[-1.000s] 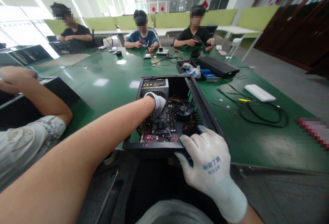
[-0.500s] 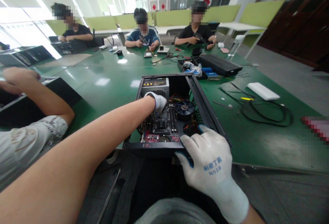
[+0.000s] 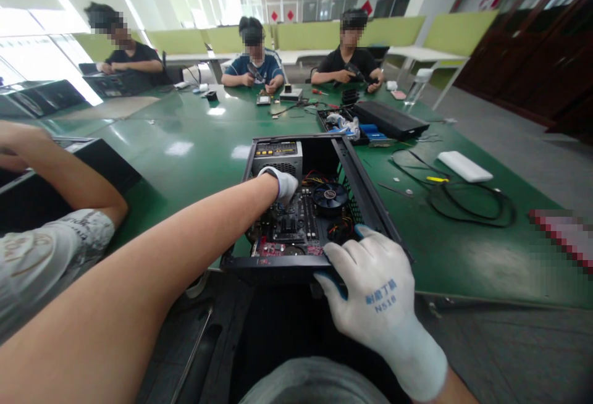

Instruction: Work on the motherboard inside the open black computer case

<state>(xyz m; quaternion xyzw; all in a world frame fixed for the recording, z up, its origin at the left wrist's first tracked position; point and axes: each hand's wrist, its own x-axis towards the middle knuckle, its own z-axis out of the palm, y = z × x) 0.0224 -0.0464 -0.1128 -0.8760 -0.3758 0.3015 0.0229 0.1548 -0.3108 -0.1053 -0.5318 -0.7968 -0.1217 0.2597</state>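
An open black computer case (image 3: 376, 206) lies at the table's near edge, with a motherboard (image 3: 291, 222), a round fan (image 3: 330, 195) and a silver power supply (image 3: 278, 152) inside. Wearing a white glove, my left hand (image 3: 283, 186) reaches into the case just below the power supply; its fingers point down at the board and are mostly hidden. My right hand (image 3: 377, 286), also gloved, grips the near right corner of the case frame, thumb outside and fingers over the rim. Red and yellow wires lie near the fan.
The green table (image 3: 185, 175) carries a black cable (image 3: 467, 206), a white box (image 3: 464, 166) and a black drawer-like unit (image 3: 391, 118) to the right. At left, a co-worker's arm (image 3: 74, 169) rests over another case (image 3: 109, 163). Three people sit across the table.
The view has shifted slightly, so the table items on the right appear a little further left. Both my hands keep their places on the case.
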